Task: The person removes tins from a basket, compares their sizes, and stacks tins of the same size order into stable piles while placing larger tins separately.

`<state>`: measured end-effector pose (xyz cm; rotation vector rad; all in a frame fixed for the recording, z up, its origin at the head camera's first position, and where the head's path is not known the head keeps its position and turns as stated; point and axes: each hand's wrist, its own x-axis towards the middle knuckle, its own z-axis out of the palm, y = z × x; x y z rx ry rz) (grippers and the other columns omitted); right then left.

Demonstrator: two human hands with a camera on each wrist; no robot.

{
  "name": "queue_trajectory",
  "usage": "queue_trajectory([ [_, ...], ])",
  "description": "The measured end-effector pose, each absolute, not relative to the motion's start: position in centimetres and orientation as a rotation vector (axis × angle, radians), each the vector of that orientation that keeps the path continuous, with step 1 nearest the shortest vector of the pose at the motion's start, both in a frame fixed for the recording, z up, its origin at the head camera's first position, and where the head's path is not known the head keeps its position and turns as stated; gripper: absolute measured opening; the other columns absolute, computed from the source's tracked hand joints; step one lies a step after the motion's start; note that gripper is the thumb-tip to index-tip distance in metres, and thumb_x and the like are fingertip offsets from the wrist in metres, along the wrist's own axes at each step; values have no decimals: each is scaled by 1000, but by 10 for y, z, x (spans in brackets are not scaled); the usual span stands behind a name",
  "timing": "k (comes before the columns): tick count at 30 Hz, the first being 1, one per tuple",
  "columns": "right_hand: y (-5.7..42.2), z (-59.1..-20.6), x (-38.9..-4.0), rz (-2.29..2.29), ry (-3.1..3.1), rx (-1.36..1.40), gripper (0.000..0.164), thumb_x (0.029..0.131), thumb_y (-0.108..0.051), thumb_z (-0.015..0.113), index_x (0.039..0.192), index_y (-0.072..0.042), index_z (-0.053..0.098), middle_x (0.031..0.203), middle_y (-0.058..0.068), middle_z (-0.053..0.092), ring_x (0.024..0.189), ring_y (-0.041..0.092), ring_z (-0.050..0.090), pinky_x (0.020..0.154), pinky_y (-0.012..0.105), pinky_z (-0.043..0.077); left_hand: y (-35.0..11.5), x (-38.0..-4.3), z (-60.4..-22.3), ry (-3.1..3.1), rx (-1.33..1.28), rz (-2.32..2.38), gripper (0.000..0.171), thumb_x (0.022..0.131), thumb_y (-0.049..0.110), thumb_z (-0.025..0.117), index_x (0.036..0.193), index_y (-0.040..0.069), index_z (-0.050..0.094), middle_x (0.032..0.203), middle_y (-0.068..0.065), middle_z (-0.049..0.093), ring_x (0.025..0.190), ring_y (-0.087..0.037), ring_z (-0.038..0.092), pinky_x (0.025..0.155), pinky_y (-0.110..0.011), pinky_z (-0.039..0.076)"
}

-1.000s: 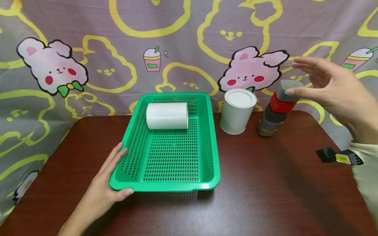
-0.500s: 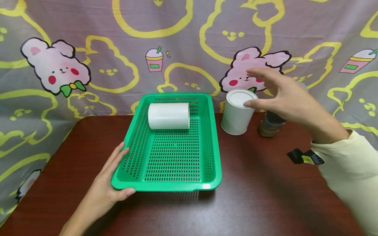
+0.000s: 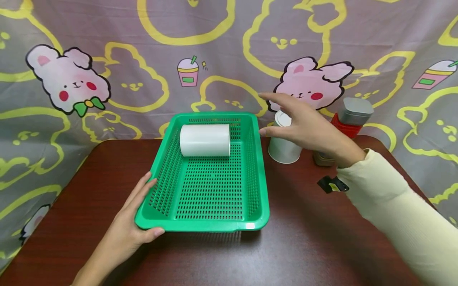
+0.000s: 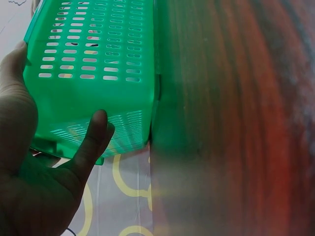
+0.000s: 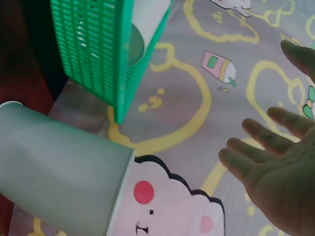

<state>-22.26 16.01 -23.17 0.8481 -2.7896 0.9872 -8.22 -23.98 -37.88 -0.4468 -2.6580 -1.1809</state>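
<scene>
A green perforated basket [image 3: 200, 226] stands on the table, holding a white can [image 3: 205, 140] laid on its side at the far end. At its near left corner my left hand [image 3: 125, 224] grips the rim, thumb at the front edge and fingers along the left side. The left wrist view shows fingertips against the basket wall [image 4: 88, 93]. My right hand [image 3: 304, 125] hovers in the air beside the basket, fingers spread and nothing held. It partly covers an upright white lidded can [image 3: 284, 153], also seen in the right wrist view.
Right of the upright can stands a stack of small boxes, silver [image 3: 356, 110] on top of red [image 3: 346, 126], partly hidden by the right forearm. A patterned cloth [image 3: 214, 47] hangs behind the dark red-brown table [image 3: 322, 246].
My right hand has moved left from the box stack, past the upright can, toward the basket's right rim. The left hand keeps its hold on the basket corner.
</scene>
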Motion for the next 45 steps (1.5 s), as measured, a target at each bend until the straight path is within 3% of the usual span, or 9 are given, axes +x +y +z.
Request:
queue_trajectory([
  [5, 142, -240, -236, 908, -2749, 991, 79, 84, -36, 76, 152, -26, 36, 154, -1, 39, 132, 22, 46, 103, 47, 46, -240, -82, -379, -2651, -451, -1195, 111, 62, 18, 91, 155, 28, 29, 165, 7, 16, 143, 3, 22, 98, -1, 23],
  [17, 86, -243, -247, 522, -2761, 1241, 82, 86, -37, 74, 155, -23, 31, 160, 3, 29, 147, 23, 28, 112, 46, 38, -242, -83, -380, -2640, -457, -1193, 112, 61, 18, 91, 155, 25, 30, 165, 6, 17, 144, 1, 22, 99, -1, 23],
  [22, 66, -245, -253, 350, -2777, 1270, 82, 88, -39, 71, 156, -29, 26, 162, 2, 24, 148, 27, 25, 107, 47, 43, -241, -83, -380, -2644, -458, -1201, 112, 62, 18, 91, 155, 26, 30, 165, 6, 16, 144, 0, 22, 99, -1, 22],
  [29, 36, -253, -261, -94, -2720, 1320, 85, 89, -44, 69, 158, -30, 21, 164, 5, 17, 152, 28, 15, 119, 51, 23, -240, -83, -379, -2659, -441, -1198, 112, 62, 18, 91, 155, 28, 29, 165, 8, 15, 145, -3, 22, 98, -1, 22],
  [36, 14, -269, -269, -485, -2577, 1376, 88, 89, -46, 69, 158, -31, 17, 166, 9, 14, 152, 34, 14, 119, 55, 19, -241, -82, -379, -2676, -427, -1195, 112, 63, 19, 91, 155, 29, 28, 165, 9, 14, 146, -6, 22, 99, -3, 24],
  [39, 7, -273, -275, -596, -2502, 1381, 92, 87, -49, 69, 158, -32, 15, 166, 9, 14, 152, 34, 15, 119, 55, 19, -241, -82, -378, -2693, -416, -1180, 113, 63, 20, 91, 155, 30, 27, 165, 9, 14, 146, -7, 22, 108, -24, 34],
  [42, 2, -276, -280, -651, -2471, 1373, 94, 86, -52, 69, 158, -34, 11, 166, 8, 13, 151, 34, 16, 118, 56, 21, -241, -82, -377, -2702, -409, -1178, 113, 63, 21, 91, 156, 30, 27, 165, 10, 13, 147, -9, 22, 104, -49, 37],
  [43, 1, -276, -282, -663, -2476, 1377, 95, 86, -52, 69, 158, -34, 10, 166, 9, 12, 152, 34, 16, 118, 57, 21, -241, -82, -377, -2704, -408, -1175, 113, 63, 21, 91, 156, 30, 27, 165, 10, 13, 146, -9, 22, 104, -49, 38],
  [45, -2, -279, -285, -690, -2491, 1394, 96, 86, -53, 69, 159, -35, 7, 166, 9, 9, 151, 36, 15, 117, 58, 24, -241, -82, -377, -2700, -412, -1171, 113, 63, 22, 92, 156, 30, 27, 165, 9, 14, 146, -8, 23, 107, -36, 37],
])
